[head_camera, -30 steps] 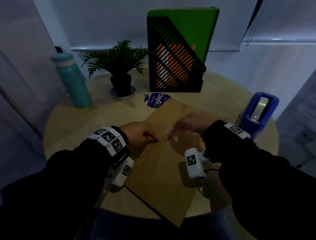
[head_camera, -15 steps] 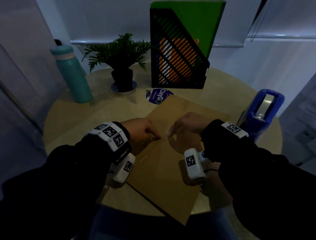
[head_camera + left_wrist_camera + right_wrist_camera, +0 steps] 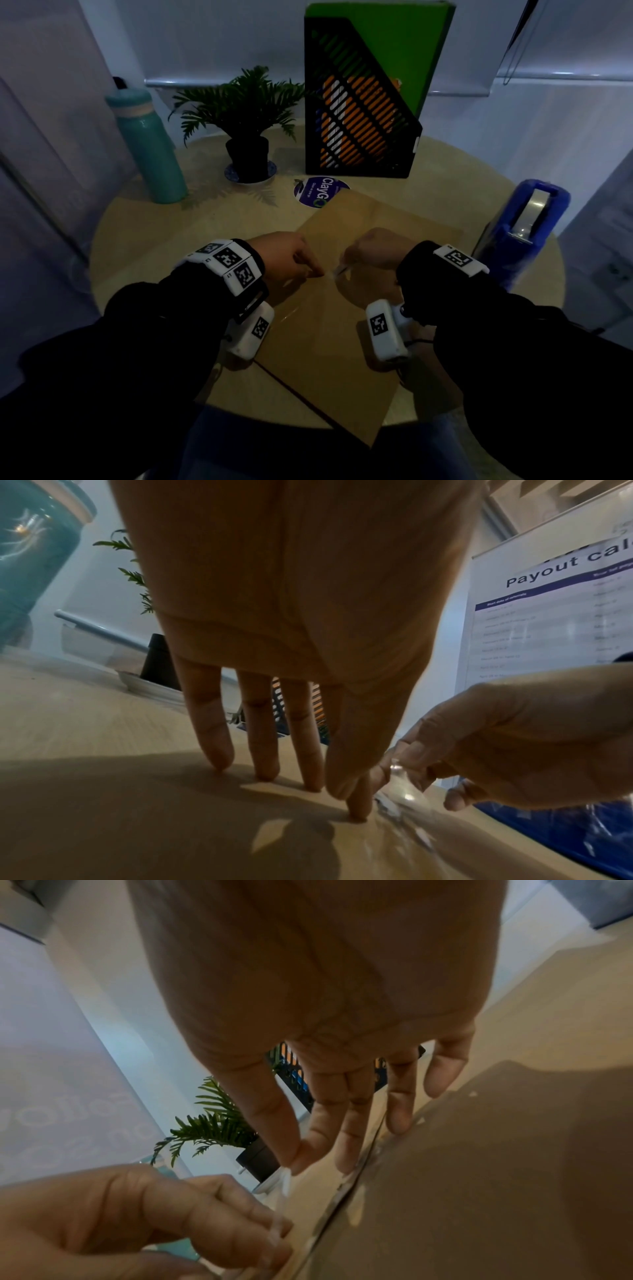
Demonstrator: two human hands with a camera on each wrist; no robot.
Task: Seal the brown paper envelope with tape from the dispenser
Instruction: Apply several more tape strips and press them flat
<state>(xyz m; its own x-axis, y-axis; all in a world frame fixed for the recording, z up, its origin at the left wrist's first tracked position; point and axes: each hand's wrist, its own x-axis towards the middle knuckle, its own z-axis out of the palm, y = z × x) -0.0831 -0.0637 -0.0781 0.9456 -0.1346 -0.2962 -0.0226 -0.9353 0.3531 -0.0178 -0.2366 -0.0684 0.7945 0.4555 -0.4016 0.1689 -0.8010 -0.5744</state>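
A brown paper envelope (image 3: 325,359) lies slantwise on the round wooden table (image 3: 154,240). Both hands meet over its middle, with a short strip of clear tape (image 3: 334,273) between them. My left hand (image 3: 317,272) pinches one end with thumb and index, and its other fingertips (image 3: 219,764) rest on the envelope (image 3: 137,818). My right hand (image 3: 342,269) pinches the other end of the tape (image 3: 279,1210) between thumb and index, just above the envelope (image 3: 496,1177). The blue tape dispenser (image 3: 524,240) stands at the right edge, behind my right wrist.
At the back stand a teal bottle (image 3: 150,147), a potted plant (image 3: 246,113) and a black file holder (image 3: 356,113) with a green folder. A round purple sticker (image 3: 320,193) lies by the envelope's far corner. The envelope's near corner overhangs the table edge.
Both hands have stayed at the envelope's middle with the tape between them. Their fingertips have drawn slightly closer together. The head view has tilted a little.
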